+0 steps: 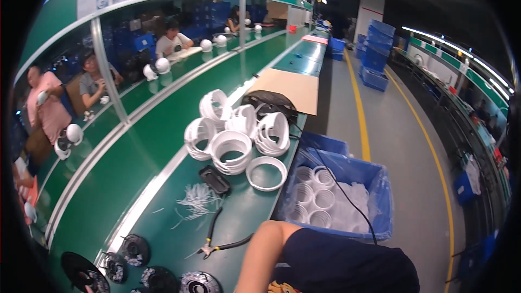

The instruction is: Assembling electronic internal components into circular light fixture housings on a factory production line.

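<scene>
Neither of my hands shows in the head view. A bare bent limb [264, 255] and dark cloth [347, 266] fill the lower edge, nearest to black-handled cutters [217, 243] lying on the green bench [244, 211]. Further up lie a bundle of white cable ties [196, 199], a small black tray [215, 179], one flat white ring [266, 172] and a pile of white plastic rings [233, 135]. Right of the bench stands a blue crate [380, 184] lined with clear plastic, with several white rings inside.
Black round parts [135, 249] lie at the bench's near left corner. A black cable [347, 198] runs over the crate. A green conveyor belt [146, 146] passes on the left, with several people seated beyond it. A beige board [287, 88], stacked blue crates [377, 49] and a grey aisle lie further off.
</scene>
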`<state>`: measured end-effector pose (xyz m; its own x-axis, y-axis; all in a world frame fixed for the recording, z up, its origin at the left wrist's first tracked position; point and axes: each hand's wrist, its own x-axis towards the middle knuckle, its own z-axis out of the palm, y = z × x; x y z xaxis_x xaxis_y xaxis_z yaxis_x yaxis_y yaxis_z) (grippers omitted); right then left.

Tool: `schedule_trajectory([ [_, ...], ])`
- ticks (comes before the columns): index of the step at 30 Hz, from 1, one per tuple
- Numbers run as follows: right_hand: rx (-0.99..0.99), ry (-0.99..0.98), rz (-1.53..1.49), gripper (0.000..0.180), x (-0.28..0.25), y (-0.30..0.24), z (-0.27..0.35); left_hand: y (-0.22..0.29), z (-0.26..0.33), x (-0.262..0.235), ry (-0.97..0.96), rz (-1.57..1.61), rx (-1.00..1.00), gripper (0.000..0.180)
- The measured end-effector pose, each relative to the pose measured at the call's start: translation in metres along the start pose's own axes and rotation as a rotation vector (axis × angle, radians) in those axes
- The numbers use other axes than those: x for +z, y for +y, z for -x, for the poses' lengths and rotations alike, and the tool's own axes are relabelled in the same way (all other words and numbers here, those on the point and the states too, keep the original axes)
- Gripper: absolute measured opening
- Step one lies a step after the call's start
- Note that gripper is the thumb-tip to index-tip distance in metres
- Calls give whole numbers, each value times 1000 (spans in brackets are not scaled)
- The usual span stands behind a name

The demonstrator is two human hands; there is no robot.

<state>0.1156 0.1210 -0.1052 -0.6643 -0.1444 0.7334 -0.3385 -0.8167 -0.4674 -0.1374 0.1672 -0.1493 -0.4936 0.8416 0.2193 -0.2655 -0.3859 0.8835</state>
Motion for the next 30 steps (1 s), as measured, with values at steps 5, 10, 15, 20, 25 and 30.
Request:
schedule_trajectory([
  [5,506,171,534,71,0,-36,67,-13,6,-35,-207,340,-162,28],
  [10,273,986,1877,19,12,-85,140,-41,-7,-96,-398,761,-354,28],
  [15,1053,1564,2666,30,27,-116,254,-84,-25,-136,-161,584,-371,27],
  [20,1370,1542,2571,20,38,-109,297,-94,-19,-94,-89,642,-339,34],
  [25,1276,1530,2715,14,20,-89,245,-70,-9,-70,-116,687,-296,40],
  [30,860,1370,2551,21,7,-61,130,-77,-13,-46,-98,584,-251,38],
])
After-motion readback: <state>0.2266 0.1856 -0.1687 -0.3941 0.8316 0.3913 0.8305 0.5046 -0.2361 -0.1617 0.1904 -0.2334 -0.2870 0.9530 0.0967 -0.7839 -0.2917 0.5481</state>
